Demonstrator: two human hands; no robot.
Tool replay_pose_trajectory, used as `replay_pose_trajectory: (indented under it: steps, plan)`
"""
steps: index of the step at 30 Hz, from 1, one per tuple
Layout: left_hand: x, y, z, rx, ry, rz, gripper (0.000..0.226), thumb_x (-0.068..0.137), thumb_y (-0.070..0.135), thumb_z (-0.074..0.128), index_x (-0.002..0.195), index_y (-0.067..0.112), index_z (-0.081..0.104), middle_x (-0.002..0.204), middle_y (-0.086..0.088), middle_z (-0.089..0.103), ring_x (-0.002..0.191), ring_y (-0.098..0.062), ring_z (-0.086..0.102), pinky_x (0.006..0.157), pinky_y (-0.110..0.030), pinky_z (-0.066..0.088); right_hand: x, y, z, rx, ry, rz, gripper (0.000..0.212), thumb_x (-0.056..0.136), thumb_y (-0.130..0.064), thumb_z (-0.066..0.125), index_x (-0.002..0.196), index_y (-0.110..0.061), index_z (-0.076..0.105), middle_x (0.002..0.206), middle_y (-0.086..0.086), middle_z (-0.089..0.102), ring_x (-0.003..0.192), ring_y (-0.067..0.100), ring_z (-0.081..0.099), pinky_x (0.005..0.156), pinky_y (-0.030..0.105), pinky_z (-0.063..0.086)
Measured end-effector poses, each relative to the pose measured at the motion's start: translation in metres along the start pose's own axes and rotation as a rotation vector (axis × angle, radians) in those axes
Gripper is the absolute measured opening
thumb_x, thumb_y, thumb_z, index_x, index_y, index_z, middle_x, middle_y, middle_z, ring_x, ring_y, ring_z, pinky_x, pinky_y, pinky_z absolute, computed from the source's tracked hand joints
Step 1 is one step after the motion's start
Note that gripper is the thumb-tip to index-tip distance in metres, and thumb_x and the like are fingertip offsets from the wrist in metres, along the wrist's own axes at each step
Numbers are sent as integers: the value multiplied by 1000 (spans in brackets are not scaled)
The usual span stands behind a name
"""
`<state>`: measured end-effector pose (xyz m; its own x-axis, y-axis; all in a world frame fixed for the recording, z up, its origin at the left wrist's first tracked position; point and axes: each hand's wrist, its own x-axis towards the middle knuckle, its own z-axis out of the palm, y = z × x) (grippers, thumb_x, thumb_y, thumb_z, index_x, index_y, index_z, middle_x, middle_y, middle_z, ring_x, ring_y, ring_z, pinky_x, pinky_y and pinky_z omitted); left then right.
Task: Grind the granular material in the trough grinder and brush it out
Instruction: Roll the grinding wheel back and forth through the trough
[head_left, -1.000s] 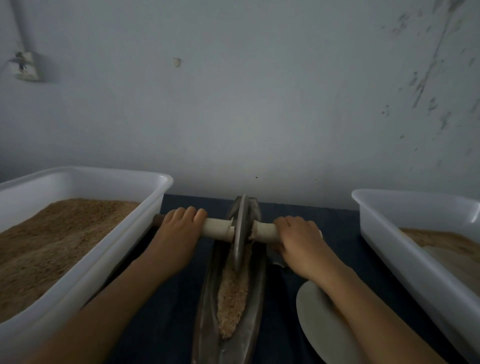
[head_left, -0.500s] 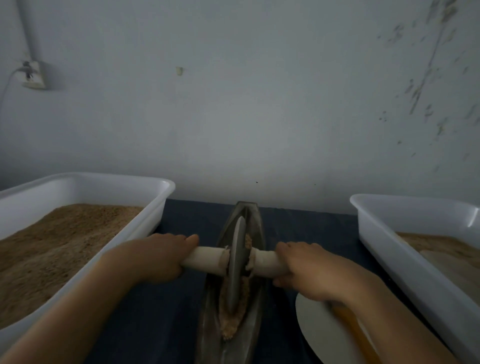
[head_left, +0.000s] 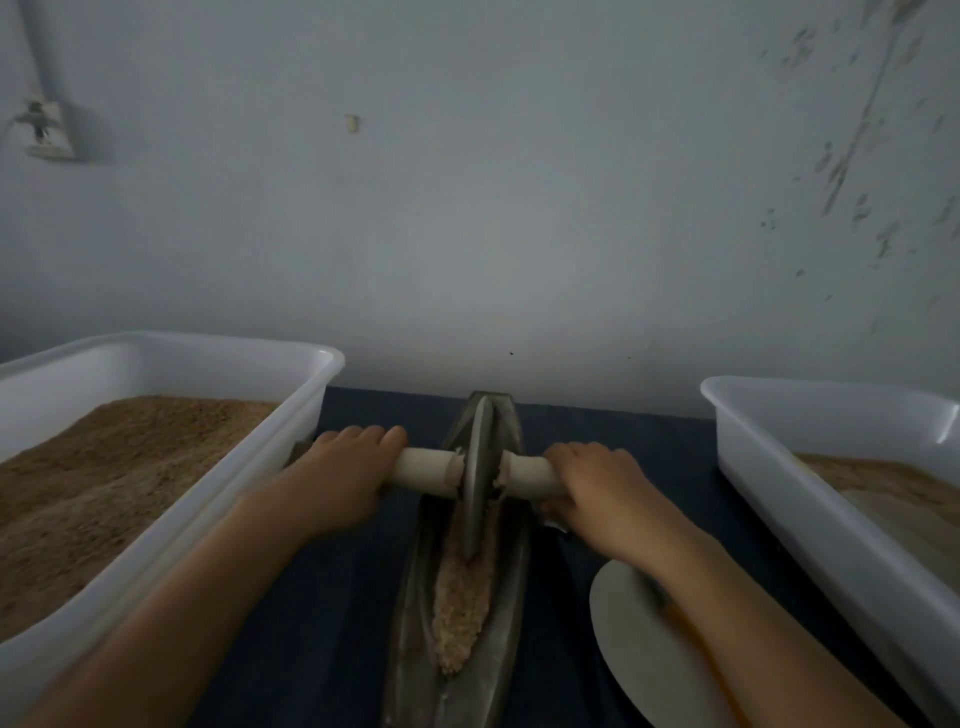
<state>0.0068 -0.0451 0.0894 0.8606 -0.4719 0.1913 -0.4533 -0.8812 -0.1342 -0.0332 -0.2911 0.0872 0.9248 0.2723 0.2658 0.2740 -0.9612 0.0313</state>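
Wall (head_left: 519, 208): pale, scuffed, standing behind the dark tabletop (head_left: 343, 597). Left tub (head_left: 218, 358): white, sitting at the left edge, holding brown granules. Right tub (head_left: 810, 395): white, sitting at the right edge (partly filled). Trough grinder (head_left: 506, 623): lying between the tubs, carrying granular material (head_left: 462, 608) along its channel. Grinding wheel (head_left: 478, 467): standing upright in the trough's far half. Left hand (head_left: 337, 478) and right hand (head_left: 597, 488): both gripping the wheel's pale axle handle (head_left: 426, 470), one either side.
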Motion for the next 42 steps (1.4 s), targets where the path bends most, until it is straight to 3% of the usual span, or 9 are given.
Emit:
replay_pose_trajectory:
  steps: [4,8,13,19,24,30,36,39,42]
  plan:
    - [10,2,20,34,247,-19,36,91,27,53,124,24,41,121,5,47,111,-15,46,99,-28,32,8,9,17,-26,121,32,32,93,-28,49,124,-19,47,119,-1,53,107,19,46,76,31,25]
    - [10,4,25,-5,296,-44,34,90,25,55,123,21,46,119,1,51,107,-18,48,98,-29,33,11,8,24,-65,201,31,34,93,-23,49,126,-17,47,118,-1,53,107,17,46,84,28,28]
    - [-1,0,14,16,114,-19,39,91,34,53,125,27,35,126,7,47,113,-10,47,97,-25,35,2,1,10,-96,77,-11,21,92,-24,49,112,-16,46,112,2,54,99,19,49,71,29,23]
    - [-23,0,-21,-39,-223,71,32,94,31,49,121,28,33,122,7,50,109,-9,49,96,-26,39,-20,-15,-29,37,-263,-21,35,93,-38,51,118,-14,44,118,2,52,104,19,49,73,28,28]
    - [-29,1,-35,-119,-408,110,26,94,27,50,111,32,31,112,8,48,102,-9,49,94,-27,40,-30,-17,-47,124,-430,-34,36,92,-38,54,118,-14,44,96,-6,41,85,9,41,53,15,25]
    - [-16,-2,-13,-116,-213,60,28,94,28,51,117,26,36,120,5,50,107,-10,49,96,-29,41,-13,-10,-23,-7,-169,-35,26,94,-35,50,111,-16,46,112,2,52,99,19,48,72,29,26]
    - [6,-1,16,-9,142,-14,35,92,32,53,123,26,37,122,6,47,109,-11,47,95,-25,37,9,10,12,-74,79,1,27,92,-27,51,116,-18,46,116,0,51,105,20,46,73,31,22]
    - [12,8,26,5,294,-65,39,88,22,58,125,21,44,120,1,49,109,-18,47,98,-30,33,12,12,21,-55,173,24,29,91,-22,52,119,-18,47,115,-1,51,104,18,45,78,29,24]
    - [11,6,26,-5,295,-53,43,89,28,56,129,25,42,123,5,47,112,-15,45,100,-28,31,9,8,22,-63,188,26,32,89,-18,52,121,-16,47,116,1,51,105,20,46,82,29,27]
